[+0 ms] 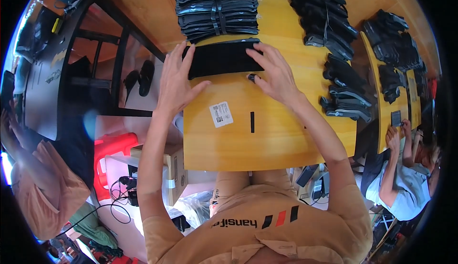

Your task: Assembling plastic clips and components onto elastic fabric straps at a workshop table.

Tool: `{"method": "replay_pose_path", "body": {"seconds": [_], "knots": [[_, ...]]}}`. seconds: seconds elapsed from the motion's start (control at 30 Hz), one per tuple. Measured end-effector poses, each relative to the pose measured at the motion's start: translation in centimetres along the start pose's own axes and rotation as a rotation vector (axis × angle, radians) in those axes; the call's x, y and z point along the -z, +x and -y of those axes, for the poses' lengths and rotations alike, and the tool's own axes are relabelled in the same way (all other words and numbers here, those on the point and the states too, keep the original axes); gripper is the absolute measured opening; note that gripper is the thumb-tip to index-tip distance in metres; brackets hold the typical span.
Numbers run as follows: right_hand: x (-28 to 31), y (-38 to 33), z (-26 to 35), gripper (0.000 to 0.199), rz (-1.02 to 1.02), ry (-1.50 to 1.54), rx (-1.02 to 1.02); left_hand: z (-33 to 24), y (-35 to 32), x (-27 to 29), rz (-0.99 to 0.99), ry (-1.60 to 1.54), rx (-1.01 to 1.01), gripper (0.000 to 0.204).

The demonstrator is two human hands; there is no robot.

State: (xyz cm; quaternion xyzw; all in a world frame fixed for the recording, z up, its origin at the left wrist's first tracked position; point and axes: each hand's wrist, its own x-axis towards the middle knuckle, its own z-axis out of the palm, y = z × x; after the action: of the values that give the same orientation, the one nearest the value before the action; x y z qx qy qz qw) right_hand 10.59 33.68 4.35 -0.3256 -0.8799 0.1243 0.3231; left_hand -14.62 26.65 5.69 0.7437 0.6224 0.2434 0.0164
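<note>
A flat, rectangular black fabric piece lies crosswise on the yellow wooden table, in front of a tall stack. At its left end is my left hand, open, the fingertips along the edge and the thumb spread away over the wood. My right hand rests with outstretched fingertips on the piece's right end, its thumb apart and wearing a black band. Nearer me lie a white printed label and a short, narrow black strip.
The strapped stack of black folded pieces stands at the back. Bundles of black items and smaller piles line the right side. A black-framed table is at left, above a red stool. Other people work at both sides.
</note>
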Motion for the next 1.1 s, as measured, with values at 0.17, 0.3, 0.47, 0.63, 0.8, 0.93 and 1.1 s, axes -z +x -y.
{"method": "replay_pose_path", "body": {"seconds": [0.17, 0.3, 0.47, 0.63, 0.8, 0.93, 1.1], "knots": [[-1.2, 3.1, -1.7, 0.093, 0.265, -0.173, 0.100, -0.1, 2.9, -1.4, 0.188, 0.175, -0.041, 0.109], [-1.4, 4.9, -2.9, 0.101, 0.535, -0.201, 0.038, 0.5, 4.5, -2.0, 0.447, 0.220, 0.022, 0.120], [-1.0, 5.1, -2.5, 0.092, 0.648, -0.175, -0.042, 0.9, 5.8, -1.9, 0.523, 0.244, 0.005, 0.112], [-2.4, 3.9, -3.0, 0.088, 0.526, -0.181, 0.019, 1.8, 6.1, -2.7, 0.523, 0.242, -0.048, 0.104], [-3.5, 2.6, -3.0, 0.088, 0.400, -0.191, 0.069, 2.7, 5.9, -3.2, 0.539, 0.192, -0.082, 0.101], [-2.9, 2.5, -2.7, 0.089, 0.430, -0.209, 0.044, 2.0, 6.1, -3.5, 0.538, 0.195, -0.098, 0.103], [-3.9, 1.9, -4.0, 0.089, 0.399, -0.164, 0.099, 1.3, 5.8, -3.6, 0.548, 0.342, -0.060, 0.113]]}}
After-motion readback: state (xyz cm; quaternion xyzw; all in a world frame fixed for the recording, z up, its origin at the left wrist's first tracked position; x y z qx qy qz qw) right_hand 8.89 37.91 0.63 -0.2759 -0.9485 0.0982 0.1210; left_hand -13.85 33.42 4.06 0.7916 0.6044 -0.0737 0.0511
